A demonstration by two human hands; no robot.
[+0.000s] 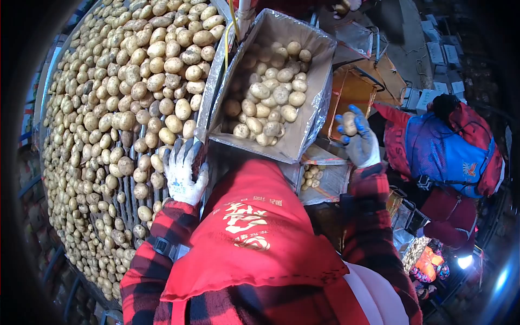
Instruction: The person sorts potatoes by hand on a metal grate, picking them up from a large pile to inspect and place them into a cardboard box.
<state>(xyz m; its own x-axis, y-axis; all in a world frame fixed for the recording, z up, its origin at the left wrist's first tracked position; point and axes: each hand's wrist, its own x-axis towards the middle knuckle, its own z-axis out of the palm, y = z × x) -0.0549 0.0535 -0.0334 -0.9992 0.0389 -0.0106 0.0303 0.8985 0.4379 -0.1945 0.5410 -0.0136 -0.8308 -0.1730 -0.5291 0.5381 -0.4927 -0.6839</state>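
Observation:
My left hand [186,170], in a white glove with grey fingers, is at the right edge of the potato-covered conveyor [127,179]. Its fingers are spread and a dark reddish-brown thing, hard to make out, shows beside the palm. Right of the box, my right hand [357,138], in a white glove with grey and blue fingers, holds one potato [349,123] in its fingers. Between the hands and a little ahead stands a cardboard box [254,143] lined with clear plastic, partly filled with potatoes [271,97].
A smaller lined box [337,184] with some potatoes stands below the large box's right corner. Orange crates [346,95] lie behind my right hand. A co-worker [449,146] in blue and red is at the right. A yellow cord [227,43] hangs by the conveyor.

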